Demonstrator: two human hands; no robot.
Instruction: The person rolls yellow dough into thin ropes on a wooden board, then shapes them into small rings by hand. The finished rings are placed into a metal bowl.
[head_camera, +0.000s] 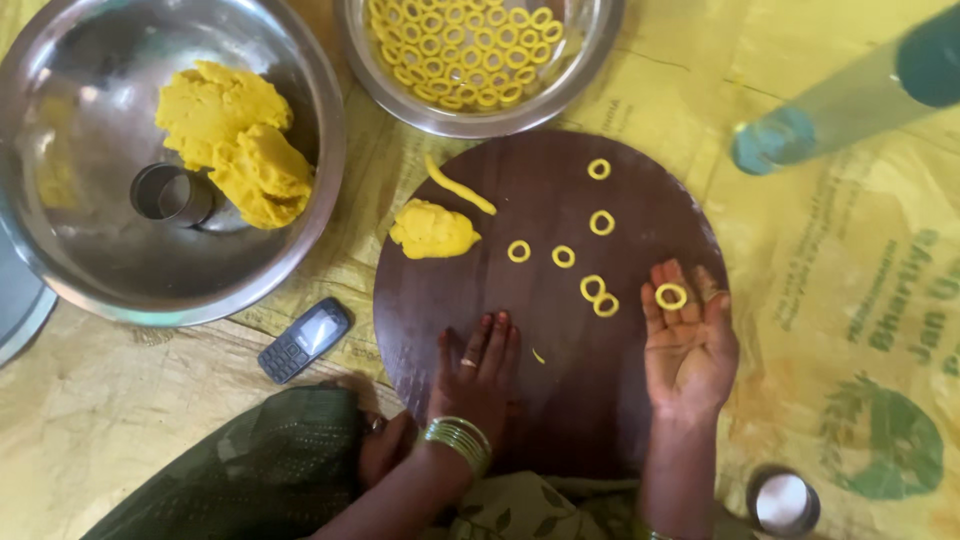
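The right hand (688, 345) lies palm up and open over the right edge of the round dark brown wooden board (560, 420), its grip released, and a small yellow dough ring (671, 296) rests loose on the fingers (668, 282). The left hand (477, 375) lies flat, palm down, on the lower left part of the board, fingers spread and clasping nothing; a stack of gold bangles (457, 440) circles its wrist. On the board lie more small yellow dough rings (599, 296), two of them touching just beside the right fingertips and the rest scattered apart toward the upper part. A lump of yellow dough (433, 230) sits at the board's left edge, with a thin rolled yellow dough strip (459, 186) just above it. A round steel bowl (585, 70) beyond the board holds many finished rings. To the left, a large steel basin (60, 230) holds a bigger mass of yellow dough (235, 140) and a small steel cylinder (172, 193). A dark push-button phone (304, 340) lies on the yellow printed sheet (850, 300) between basin and board.
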